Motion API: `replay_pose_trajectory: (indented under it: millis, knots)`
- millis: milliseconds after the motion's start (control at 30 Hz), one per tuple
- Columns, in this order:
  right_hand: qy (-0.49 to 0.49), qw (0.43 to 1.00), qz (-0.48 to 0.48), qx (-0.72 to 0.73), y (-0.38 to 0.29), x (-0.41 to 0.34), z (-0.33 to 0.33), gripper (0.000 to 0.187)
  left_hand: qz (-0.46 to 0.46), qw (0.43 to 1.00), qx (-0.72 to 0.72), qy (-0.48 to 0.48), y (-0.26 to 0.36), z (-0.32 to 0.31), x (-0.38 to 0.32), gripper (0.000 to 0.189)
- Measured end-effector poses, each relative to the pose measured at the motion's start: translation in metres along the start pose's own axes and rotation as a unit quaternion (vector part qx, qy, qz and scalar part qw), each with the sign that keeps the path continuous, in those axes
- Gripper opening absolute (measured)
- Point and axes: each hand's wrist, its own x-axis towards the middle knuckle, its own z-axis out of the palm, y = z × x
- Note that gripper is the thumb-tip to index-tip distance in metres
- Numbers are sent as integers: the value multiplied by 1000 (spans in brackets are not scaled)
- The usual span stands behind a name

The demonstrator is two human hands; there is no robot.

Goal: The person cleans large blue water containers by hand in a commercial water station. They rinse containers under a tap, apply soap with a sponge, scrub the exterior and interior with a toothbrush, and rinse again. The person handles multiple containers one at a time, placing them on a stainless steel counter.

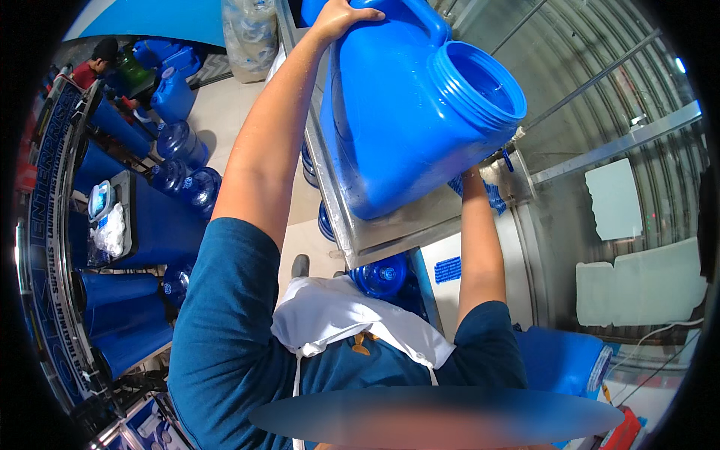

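A large blue plastic water jug [388,118] lies tilted over a stainless steel counter [405,230], its bare threaded mouth [484,81] facing right. My left hand [346,19] grips the jug's far end, with the thumb stretched over the top face. The jug's moulded handle [430,22] is just right of that hand. On the other side, my right forearm [481,242] reaches up to the jug near its mouth. The jug hides my right hand, so its grip cannot be seen. Blue patterned material [494,198] shows beside the right wrist.
Round blue water bottles [382,275] stand below the counter, others [183,143] on the floor at left. Blue bins [163,219] line the left side. A person [90,67] is at far left. Another blue jug [557,360] lies at lower right. Metal bars [613,143] cross the right.
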Motion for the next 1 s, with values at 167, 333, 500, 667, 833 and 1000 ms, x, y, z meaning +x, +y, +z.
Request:
replay_pose_trajectory:
  millis: [167, 333, 500, 667, 833, 1000]
  knots:
    - [40, 998, -3, -53, -22, -20, -19, 32, 18, 997, -77, 1, 6, 2, -5, 61]
    - [11, 979, -35, -201, -17, -59, -29, 33, 2, 999, -33, 28, 14, 3, -10, 64]
    - [347, 730, 470, 355, -35, -60, -87, 34, 7, 999, -9, 43, 18, 1, -13, 68]
    - [230, 530, 406, 708, -97, 8, -191, 28, 10, 999, -14, 42, 19, 0, -14, 69]
    - [16, 856, 432, 282, -165, 111, -218, 33, 13, 999, -16, 41, 15, 0, -14, 70]
    - [-241, 869, 428, -60, -222, 181, -213, 50, 9, 999, -21, 43, 14, -1, -16, 70]
